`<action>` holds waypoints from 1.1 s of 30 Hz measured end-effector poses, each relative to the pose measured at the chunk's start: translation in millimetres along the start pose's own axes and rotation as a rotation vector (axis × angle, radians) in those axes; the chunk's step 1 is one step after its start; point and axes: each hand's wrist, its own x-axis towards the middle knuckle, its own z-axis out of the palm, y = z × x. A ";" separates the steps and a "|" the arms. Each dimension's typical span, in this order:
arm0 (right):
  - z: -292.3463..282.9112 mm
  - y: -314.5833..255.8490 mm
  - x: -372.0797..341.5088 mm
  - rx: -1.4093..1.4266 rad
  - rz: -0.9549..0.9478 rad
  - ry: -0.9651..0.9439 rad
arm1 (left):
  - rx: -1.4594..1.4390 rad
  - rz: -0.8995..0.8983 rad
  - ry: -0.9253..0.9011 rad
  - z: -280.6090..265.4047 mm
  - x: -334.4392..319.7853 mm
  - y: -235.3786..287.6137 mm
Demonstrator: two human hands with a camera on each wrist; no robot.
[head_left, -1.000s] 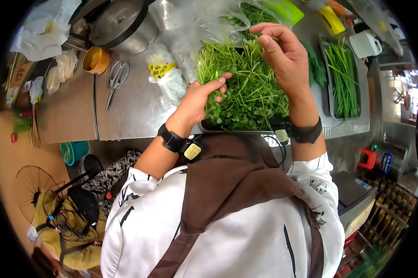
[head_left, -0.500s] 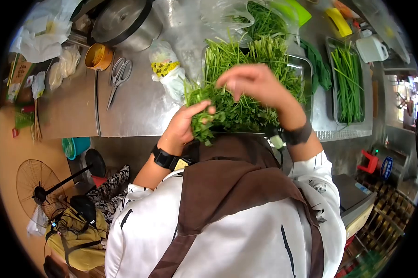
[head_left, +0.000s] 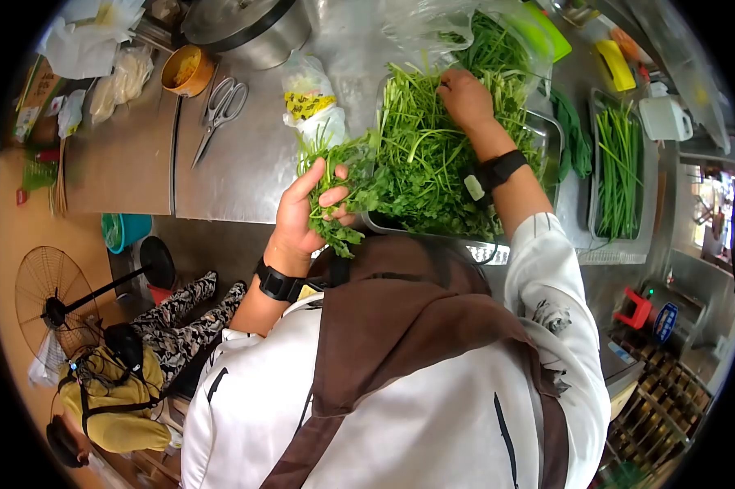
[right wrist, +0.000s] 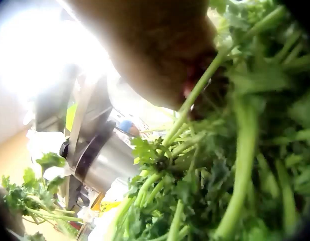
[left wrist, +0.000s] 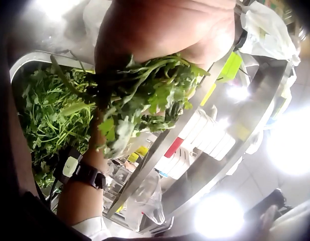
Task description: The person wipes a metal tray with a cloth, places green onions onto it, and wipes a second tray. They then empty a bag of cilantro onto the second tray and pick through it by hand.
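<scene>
My left hand (head_left: 298, 213) grips a bunch of leafy green herb stalks (head_left: 339, 159) at the tray's left side, stems up and leaves hanging below. In the left wrist view the bunch (left wrist: 150, 98) pokes out under the palm. My right hand (head_left: 472, 99) reaches down into the far part of the herb pile (head_left: 420, 147), which fills a metal tray (head_left: 551, 134). In the right wrist view its curled fingers lie among the stalks, a long stem (right wrist: 207, 78) running past them. Their tips are hidden there, and I cannot tell whether they pinch a stalk.
Scissors (head_left: 220, 110), an orange bowl (head_left: 188, 72), a lidded steel pot (head_left: 257, 33) and a tied plastic bag (head_left: 310, 102) stand left of the tray. On the right are a green cloth (head_left: 573, 134) and a tray of long green stalks (head_left: 618, 179). A person (head_left: 110, 375) is at lower left.
My left hand has drawn the bunch left, off the pile. My right hand came in toward the left hand, then went back out to the far side of the pile.
</scene>
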 end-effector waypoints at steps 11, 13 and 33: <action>-9.7 0.5 -5.0 0.250 0.055 0.131 | -0.147 0.035 -0.140 -6.9 6.5 7.7; -21.5 -2.9 -6.1 0.267 0.060 0.170 | -0.140 0.070 -0.137 -13.3 7.5 8.3; -79.2 -103.9 -139.9 0.500 -0.721 -0.051 | 0.205 -0.033 0.203 4.9 35.9 -28.4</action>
